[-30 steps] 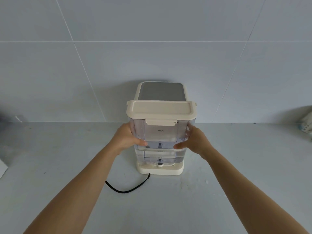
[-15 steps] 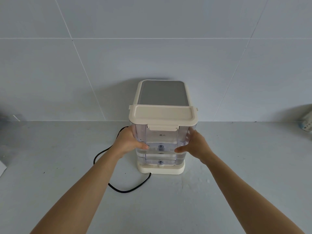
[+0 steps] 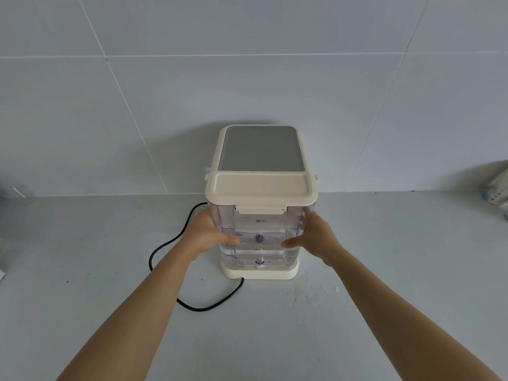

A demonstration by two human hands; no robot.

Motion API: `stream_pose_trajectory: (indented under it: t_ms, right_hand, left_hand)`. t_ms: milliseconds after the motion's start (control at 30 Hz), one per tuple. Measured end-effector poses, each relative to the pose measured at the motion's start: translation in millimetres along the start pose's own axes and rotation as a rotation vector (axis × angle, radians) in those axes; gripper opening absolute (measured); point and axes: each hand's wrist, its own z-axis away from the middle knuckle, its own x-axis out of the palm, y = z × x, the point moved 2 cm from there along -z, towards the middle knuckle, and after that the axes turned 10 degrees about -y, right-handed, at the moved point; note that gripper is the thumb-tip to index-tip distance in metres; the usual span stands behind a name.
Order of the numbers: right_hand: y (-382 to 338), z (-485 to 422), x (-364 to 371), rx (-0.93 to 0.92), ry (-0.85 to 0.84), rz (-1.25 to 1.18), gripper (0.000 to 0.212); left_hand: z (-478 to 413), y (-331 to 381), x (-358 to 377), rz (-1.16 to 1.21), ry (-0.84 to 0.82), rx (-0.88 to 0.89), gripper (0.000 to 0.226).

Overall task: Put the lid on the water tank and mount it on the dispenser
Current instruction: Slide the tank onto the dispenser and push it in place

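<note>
A clear water tank (image 3: 259,235) with some water in it carries a cream lid (image 3: 261,188) closed on its top. The tank stands upright on the cream base (image 3: 259,273) of the dispenser, right in front of the dispenser's body with its grey top panel (image 3: 261,148). My left hand (image 3: 207,235) grips the tank's left side and my right hand (image 3: 314,237) grips its right side, thumbs on the front face. The dispenser's front is hidden behind the tank.
A black power cord (image 3: 176,270) loops over the grey counter (image 3: 82,270) left of and in front of the dispenser. A white tiled wall (image 3: 165,92) rises directly behind it. A pale packet (image 3: 497,192) lies at the far right edge.
Both hands have lowered the tank, so that its lid now sits level with the dispenser's top and the tank's bottom rests at the base.
</note>
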Motion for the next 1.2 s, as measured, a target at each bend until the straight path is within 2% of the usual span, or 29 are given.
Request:
stream_pose_trajectory:
  t_ms: [700, 767, 900, 933, 1033, 1133, 1200]
  right_hand:
    - [0.7, 4.4, 1.6, -0.002, -0.041, 0.004, 0.080]
    - [-1.3, 9.6, -0.4, -0.020, -0.076, 0.016, 0.083]
    - [-5.6, 27.3, -21.1, -0.085, -0.096, 0.020, 0.107]
    - [-7.7, 31.7, -29.0, -0.097, -0.092, 0.018, 0.111]
    - [-15.6, 42.9, -45.7, -0.130, -0.105, -0.018, 0.109]
    - [-24.4, 47.5, -42.3, -0.135, -0.167, -0.049, 0.101]
    - [-31.8, 46.6, -35.6, -0.169, -0.198, -0.044, 0.087]
  left_hand:
    - [1.2, -6.9, 2.3, -0.020, -0.037, 0.003, 0.038]
    - [6.3, -6.0, 3.8, -0.062, -0.045, 0.006, 0.048]
    - [21.8, -6.0, -12.0, -0.137, -0.012, -0.010, 0.107]
    - [24.9, -4.7, -19.4, -0.135, 0.009, -0.020, 0.114]
    - [33.1, 3.6, -28.3, -0.129, 0.055, -0.051, 0.108]
    - [34.9, 13.7, -23.9, -0.170, 0.028, -0.046, 0.117]
    - [32.0, 19.5, -21.1, -0.169, 0.001, -0.020, 0.118]
